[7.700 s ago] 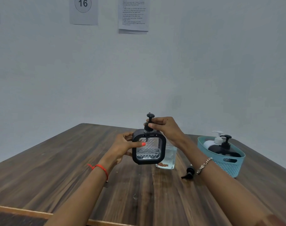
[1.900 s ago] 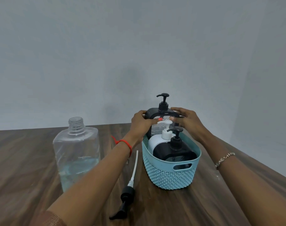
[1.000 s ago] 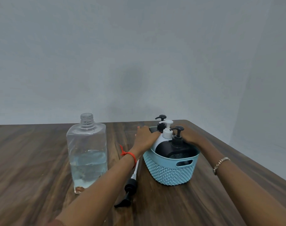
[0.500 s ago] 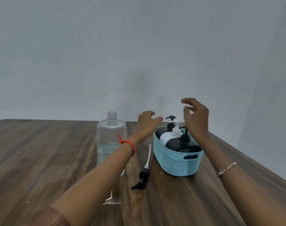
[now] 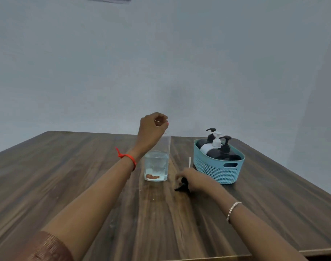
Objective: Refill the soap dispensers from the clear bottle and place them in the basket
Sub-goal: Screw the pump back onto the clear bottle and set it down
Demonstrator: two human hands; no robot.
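Both hands are coming away from the basket, where they were hovering half a second ago. My left hand is now hanging over the mouth of the clear bottle with its fingers curled. The neck is hidden behind it, so I cannot tell whether I am gripping it. My right hand is closing round the loose pump, which is lying on the table just right of the bottle. Its dip tube is poking up past my knuckles. The bottle is standing open under my left hand, so a knock from that wrist could tip it and spill it. The long tube could also flick drips, or miss the narrow mouth, if I am bringing it over at a slant. That bottle is holding clear liquid in its lower part only, with a reddish speck at the bottom. Beyond my right hand, the basket is holding the rear black dispenser, the white dispenser and the front black dispenser, all upright with their pumps on.
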